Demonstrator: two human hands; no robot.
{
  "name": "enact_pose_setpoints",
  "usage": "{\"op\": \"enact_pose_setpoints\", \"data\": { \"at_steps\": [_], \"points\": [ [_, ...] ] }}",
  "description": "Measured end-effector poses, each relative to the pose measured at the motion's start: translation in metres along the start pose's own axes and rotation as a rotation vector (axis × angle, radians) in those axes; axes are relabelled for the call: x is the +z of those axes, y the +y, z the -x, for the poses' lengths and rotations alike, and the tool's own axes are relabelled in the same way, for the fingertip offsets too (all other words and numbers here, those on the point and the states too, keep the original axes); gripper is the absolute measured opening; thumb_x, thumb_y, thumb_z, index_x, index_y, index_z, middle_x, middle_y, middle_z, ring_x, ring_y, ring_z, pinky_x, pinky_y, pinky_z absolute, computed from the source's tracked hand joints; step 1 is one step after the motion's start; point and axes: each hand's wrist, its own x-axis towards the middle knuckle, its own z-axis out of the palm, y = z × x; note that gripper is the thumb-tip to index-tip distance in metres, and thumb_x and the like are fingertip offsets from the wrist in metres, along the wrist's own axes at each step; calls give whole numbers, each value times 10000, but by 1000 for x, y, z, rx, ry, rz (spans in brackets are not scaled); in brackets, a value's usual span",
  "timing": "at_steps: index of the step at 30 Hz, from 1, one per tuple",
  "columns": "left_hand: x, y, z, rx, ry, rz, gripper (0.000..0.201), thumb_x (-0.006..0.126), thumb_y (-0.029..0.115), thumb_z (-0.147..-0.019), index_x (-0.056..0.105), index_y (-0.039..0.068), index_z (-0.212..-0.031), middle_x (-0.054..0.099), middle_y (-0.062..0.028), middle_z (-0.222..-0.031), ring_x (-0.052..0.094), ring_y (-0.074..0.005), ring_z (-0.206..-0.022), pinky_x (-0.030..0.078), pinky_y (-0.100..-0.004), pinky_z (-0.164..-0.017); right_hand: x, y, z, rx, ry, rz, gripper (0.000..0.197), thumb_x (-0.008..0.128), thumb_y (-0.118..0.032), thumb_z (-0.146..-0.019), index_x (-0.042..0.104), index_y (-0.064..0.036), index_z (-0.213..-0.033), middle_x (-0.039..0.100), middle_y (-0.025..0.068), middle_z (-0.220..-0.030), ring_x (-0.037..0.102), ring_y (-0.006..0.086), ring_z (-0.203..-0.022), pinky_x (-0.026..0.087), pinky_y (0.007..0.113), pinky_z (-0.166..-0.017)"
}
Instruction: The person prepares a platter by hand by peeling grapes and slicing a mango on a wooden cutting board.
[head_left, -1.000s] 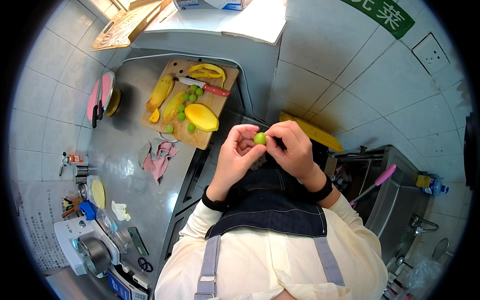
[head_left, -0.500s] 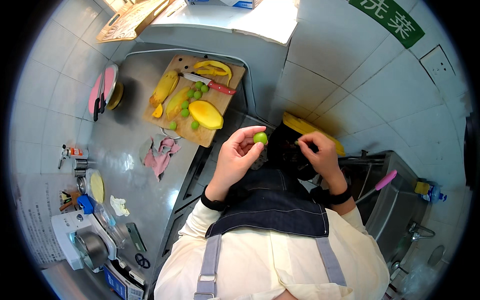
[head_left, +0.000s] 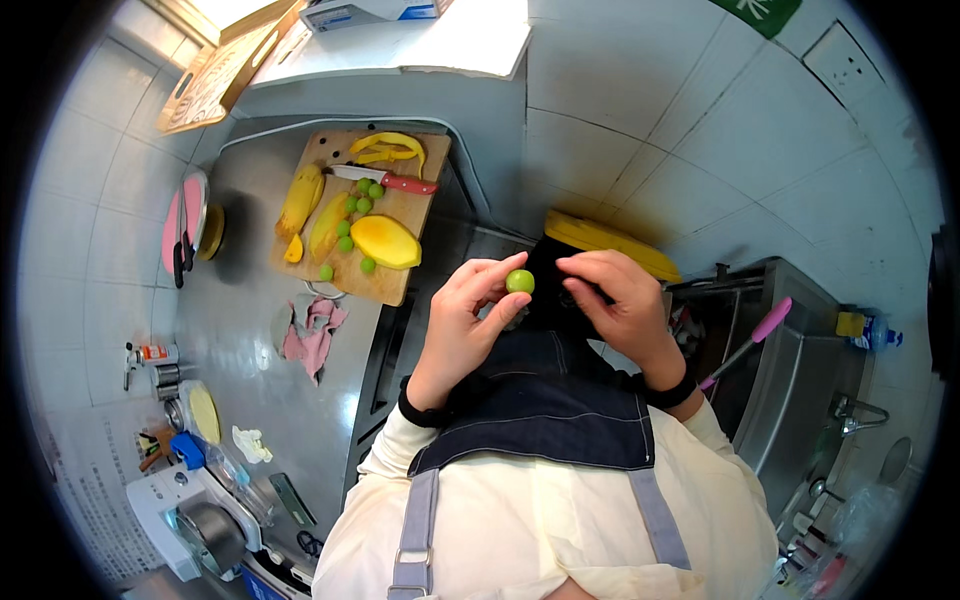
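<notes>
Green grape point(head_left: 519, 281), small and round, is pinched between the thumb and fingertips of the left hand point(head_left: 462, 325), which is raised in front of the chest above a dark apron point(head_left: 545, 410). The right hand point(head_left: 618, 305) is held just beside the grape, its fingers curled loosely inward with their tips near the fruit; nothing can be seen gripped in it, and whether it touches the grape cannot be told. A black band is worn on each wrist. Under the hands a dark bin with a yellow rim point(head_left: 610, 240) is partly hidden. To the right a steel sink point(head_left: 790, 370) is seen, with a pink-handled utensil point(head_left: 755, 335) leaning in it. To the left, on the steel counter point(head_left: 250, 370), a crumpled pink cloth point(head_left: 312, 335) is laid. Farther off a wooden cutting board point(head_left: 395, 290) is set on the counter, and on it are placed a halved mango point(head_left: 384, 241), further yellow fruit pieces point(head_left: 302, 199), several loose green grapes point(head_left: 345, 243), curled strips of yellow peel point(head_left: 385, 148) and a red-handled knife point(head_left: 385, 179). A second board point(head_left: 215, 80) is propped against the tiled wall beyond.
</notes>
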Motion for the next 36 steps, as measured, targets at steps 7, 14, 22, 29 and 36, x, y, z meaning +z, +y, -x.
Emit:
{"op": "enact_pose_setpoints", "data": {
  "at_steps": [7, 14, 22, 29, 36],
  "points": [
    [2, 4, 2, 127, 50, -257, 408, 743, 96, -851, 651, 52, -1245, 628, -89, -996, 632, -153, -799, 526, -267, -719, 18, -4, -15, -201, -59, -17, 182, 749, -33, -779, 670, -31, -943, 670, 98, -912, 654, 263, -784, 541, 338, -686],
    [0, 9, 7, 88, 108, -291, 364, 758, 85, -825, 685, 53, -1181, 633, -73, -949, 617, -139, -788, 507, -256, -684, 23, 1, -19, -253, -108, -64, 168, 738, -33, -792, 662, -26, -941, 665, 101, -896, 648, 262, -767, 534, 336, -671],
    [1, 9, 7, 107, 144, -364, 322, 762, 80, -818, 694, 46, -1131, 630, -69, -930, 606, -138, -727, 499, -258, -653, 29, 1, -22, -225, -110, -62, 168, 743, -26, -776, 644, -23, -912, 644, 109, -872, 639, 270, -769, 535, 339, -675],
    [-3, 8, 4, 173, 98, -402, 321, 749, 89, -838, 665, 30, -1141, 614, -88, -976, 635, -171, -727, 527, -278, -650, 31, 3, -25, -176, -88, -86, 170, 732, 0, -755, 613, -23, -874, 627, 113, -842, 627, 269, -740, 536, 332, -669],
    [-3, 11, -1, 223, 131, -381, 360, 700, -9, -807, 673, 47, -1161, 613, -95, -1015, 631, -175, -875, 512, -265, -767, 31, -1, -24, 120, -102, -317, 117, 687, 9, -793, 604, -9, -874, 612, 96, -819, 611, 193, -698, 512, 281, -647]
  ]
}}
